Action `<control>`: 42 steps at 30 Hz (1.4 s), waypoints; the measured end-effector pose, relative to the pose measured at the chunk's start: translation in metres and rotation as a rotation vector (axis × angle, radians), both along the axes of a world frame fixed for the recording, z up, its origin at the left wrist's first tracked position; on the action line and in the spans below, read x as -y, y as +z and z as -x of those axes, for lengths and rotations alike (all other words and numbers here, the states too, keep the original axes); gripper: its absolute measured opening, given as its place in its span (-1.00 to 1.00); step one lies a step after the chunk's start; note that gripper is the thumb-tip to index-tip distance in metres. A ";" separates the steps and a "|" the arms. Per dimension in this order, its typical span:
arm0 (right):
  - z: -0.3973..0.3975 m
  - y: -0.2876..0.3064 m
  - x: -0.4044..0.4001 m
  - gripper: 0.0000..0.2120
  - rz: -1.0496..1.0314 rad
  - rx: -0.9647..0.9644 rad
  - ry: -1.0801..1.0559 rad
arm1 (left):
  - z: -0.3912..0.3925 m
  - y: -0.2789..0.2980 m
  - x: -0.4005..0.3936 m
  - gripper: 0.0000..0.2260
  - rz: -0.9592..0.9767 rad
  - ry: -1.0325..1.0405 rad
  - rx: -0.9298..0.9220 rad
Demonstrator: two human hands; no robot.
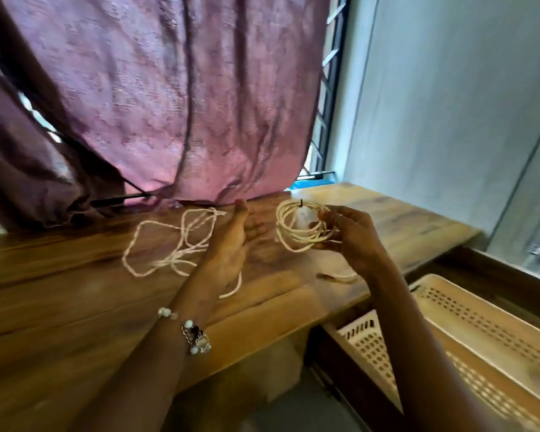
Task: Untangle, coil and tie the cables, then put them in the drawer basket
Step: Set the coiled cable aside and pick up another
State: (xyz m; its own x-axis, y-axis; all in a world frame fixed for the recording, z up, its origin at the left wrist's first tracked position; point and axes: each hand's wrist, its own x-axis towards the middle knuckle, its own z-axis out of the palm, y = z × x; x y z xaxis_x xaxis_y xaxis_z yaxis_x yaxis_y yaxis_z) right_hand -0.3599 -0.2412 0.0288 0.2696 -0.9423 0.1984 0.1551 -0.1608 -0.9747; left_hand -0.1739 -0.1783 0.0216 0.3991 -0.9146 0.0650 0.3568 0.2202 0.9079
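Two bare forearms reached up from the bottom edge, the left wearing a beaded bracelet (196,337). Left hand (235,241) hovered spread and flat, palm turned inward, just over the wooden desk (60,294), gripping nothing. Right hand (353,236) pinched a coiled cream cable (296,227) by its right side, lifted off the desk, a small dark tie (301,203) on its top. Beside the left hand, a loose pale cable (156,244) sprawled in tangled loops on the desk. At lower right, the perforated drawer basket (468,335) sat in an open drawer. A mauve curtain (169,98) hung behind.
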 end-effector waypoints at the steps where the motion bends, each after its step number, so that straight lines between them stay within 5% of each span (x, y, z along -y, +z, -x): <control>1: 0.017 -0.002 0.012 -0.88 -0.008 -0.019 -0.051 | 0.011 -0.003 0.011 -0.69 -0.021 -0.045 0.010; 11: 0.109 -0.049 0.115 -0.96 -0.335 0.149 -0.586 | 0.066 -0.042 0.083 -0.89 -0.192 -0.151 0.277; 15: 0.106 -0.080 0.137 -0.88 -0.322 -0.077 -0.673 | 0.071 -0.054 0.093 -0.90 -0.197 -0.127 0.351; 19: 0.095 -0.084 0.138 -0.55 -0.123 -0.587 -0.763 | 0.069 -0.067 0.100 -0.87 -0.208 -0.113 0.403; 27: 0.080 -0.090 0.134 -0.39 -0.108 -0.590 -0.814 | 0.062 -0.070 0.096 -0.88 -0.170 -0.091 0.434; 33: 0.070 -0.067 0.097 -0.61 0.033 -0.543 -1.063 | 0.054 -0.067 0.083 -0.87 -0.169 -0.065 0.445; 37: 0.048 -0.061 0.083 -0.85 0.237 -0.572 -0.949 | 0.044 -0.063 0.072 -0.89 -0.166 -0.032 0.432; 42: 0.033 -0.067 0.071 -0.81 0.157 -0.537 -0.969 | 0.030 -0.057 0.055 -0.88 -0.154 -0.010 0.402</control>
